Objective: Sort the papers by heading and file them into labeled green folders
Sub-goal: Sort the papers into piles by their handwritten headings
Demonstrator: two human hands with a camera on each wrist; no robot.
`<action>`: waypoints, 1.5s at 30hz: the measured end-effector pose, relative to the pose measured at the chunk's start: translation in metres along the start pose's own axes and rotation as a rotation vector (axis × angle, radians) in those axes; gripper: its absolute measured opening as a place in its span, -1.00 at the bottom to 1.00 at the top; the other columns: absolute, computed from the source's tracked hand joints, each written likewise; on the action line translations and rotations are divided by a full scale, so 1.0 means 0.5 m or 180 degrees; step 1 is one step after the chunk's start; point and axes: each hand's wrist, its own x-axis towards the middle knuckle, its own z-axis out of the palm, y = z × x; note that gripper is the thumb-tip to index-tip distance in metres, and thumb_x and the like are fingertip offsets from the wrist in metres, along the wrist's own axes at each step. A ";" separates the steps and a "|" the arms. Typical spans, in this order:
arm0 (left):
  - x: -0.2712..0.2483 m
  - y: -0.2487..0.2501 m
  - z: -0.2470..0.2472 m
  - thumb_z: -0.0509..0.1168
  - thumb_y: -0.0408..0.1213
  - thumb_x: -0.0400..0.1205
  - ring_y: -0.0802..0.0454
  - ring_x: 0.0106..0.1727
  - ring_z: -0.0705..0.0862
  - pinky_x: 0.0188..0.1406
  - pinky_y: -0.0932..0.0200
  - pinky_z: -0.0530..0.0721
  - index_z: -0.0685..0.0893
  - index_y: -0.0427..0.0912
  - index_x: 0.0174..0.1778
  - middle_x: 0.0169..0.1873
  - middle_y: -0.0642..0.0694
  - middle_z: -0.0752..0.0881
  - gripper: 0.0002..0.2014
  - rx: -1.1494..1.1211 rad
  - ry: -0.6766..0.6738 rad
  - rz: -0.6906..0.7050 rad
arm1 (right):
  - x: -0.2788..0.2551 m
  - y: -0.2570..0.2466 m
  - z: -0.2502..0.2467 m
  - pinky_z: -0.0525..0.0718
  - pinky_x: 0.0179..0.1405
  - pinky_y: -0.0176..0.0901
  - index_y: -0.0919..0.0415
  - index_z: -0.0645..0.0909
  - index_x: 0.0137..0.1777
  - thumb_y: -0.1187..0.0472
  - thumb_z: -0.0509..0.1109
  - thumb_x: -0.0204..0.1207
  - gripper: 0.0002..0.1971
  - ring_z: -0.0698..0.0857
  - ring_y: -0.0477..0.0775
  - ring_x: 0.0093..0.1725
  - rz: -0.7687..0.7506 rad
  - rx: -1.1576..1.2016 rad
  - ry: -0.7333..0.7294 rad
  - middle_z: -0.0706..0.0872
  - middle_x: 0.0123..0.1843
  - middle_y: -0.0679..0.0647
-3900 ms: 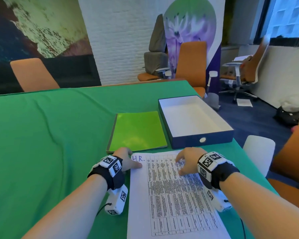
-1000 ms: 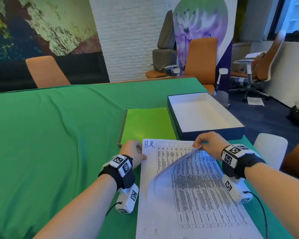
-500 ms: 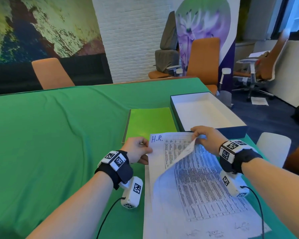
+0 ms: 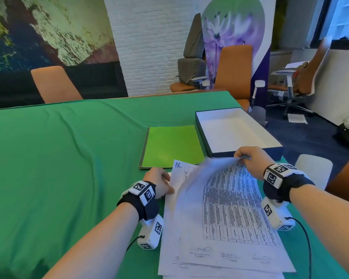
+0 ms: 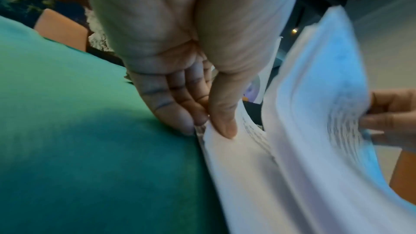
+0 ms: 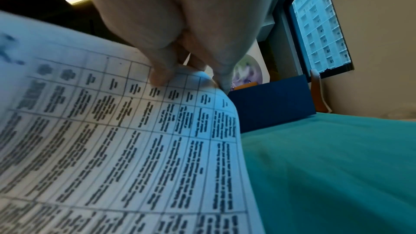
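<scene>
A stack of printed table sheets (image 4: 230, 228) lies on the green cloth near the front edge. My right hand (image 4: 248, 158) pinches the far right corner of the top sheets (image 6: 135, 131) and lifts them in a curl (image 4: 199, 178). Under the curl a sheet headed "H.R." (image 4: 178, 168) shows. My left hand (image 4: 159, 182) holds the stack's left edge, thumb (image 5: 223, 122) on top and fingers (image 5: 178, 113) down beside it. A closed bright green folder (image 4: 171, 147) lies just beyond the papers.
An open dark blue box (image 4: 230, 129) with a white inside stands right of the folder, close behind my right hand. The green tablecloth (image 4: 69, 158) stretches bare to the left. An orange chair (image 4: 54, 85) stands at the far side, a white seat back (image 4: 312, 170) at the right edge.
My right hand has lifted the top sheets' corner higher and further right, so the curl is bigger. My left hand has slid down the stack's left edge. The folder and box have not moved.
</scene>
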 end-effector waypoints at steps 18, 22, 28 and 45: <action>-0.045 0.042 -0.022 0.23 -0.20 0.68 -0.07 -0.57 0.66 -0.56 0.09 0.72 0.62 -0.26 -0.11 -0.27 -0.14 0.72 -0.81 -0.1863 -0.0422 0.0058 | 0.004 -0.060 0.016 0.55 -0.36 -0.13 0.00 0.53 -0.34 0.40 0.34 0.52 -0.69 0.56 0.12 -0.30 -0.0272 0.0042 0.0120 0.65 -0.29 0.04; -0.019 0.012 0.008 0.44 -0.08 0.48 -0.18 0.15 0.64 0.08 0.04 0.62 0.42 -0.22 0.37 0.22 -0.21 0.61 -0.40 0.0680 -0.0280 -0.0096 | 0.003 -0.034 -0.018 0.49 -0.36 -0.12 0.27 0.58 -0.25 0.51 0.31 0.49 -0.83 0.52 0.15 -0.28 -0.0155 0.0240 0.0390 0.62 -0.25 0.24; -0.004 0.002 0.006 0.47 -0.28 0.43 -0.19 0.04 0.71 -0.18 0.16 0.60 0.65 -0.24 0.08 -0.19 -0.12 0.69 -0.68 0.0535 -0.0338 -0.0284 | 0.014 0.001 -0.031 0.50 -0.43 -0.20 0.11 0.55 -0.11 0.45 0.31 0.53 -0.81 0.60 0.17 -0.24 0.0136 0.0275 0.0736 0.65 -0.24 0.06; -0.044 0.020 -0.046 0.41 -0.56 0.48 -0.01 -0.53 0.73 -0.45 0.03 0.79 0.60 -0.30 -0.30 -0.46 -0.18 0.72 -0.86 -0.1431 -0.0201 0.0122 | 0.002 -0.048 -0.011 0.74 -0.16 0.05 0.12 0.65 -0.11 0.36 0.35 0.55 -0.87 0.71 0.23 -0.16 -0.0013 0.0217 -0.0016 0.76 -0.07 0.13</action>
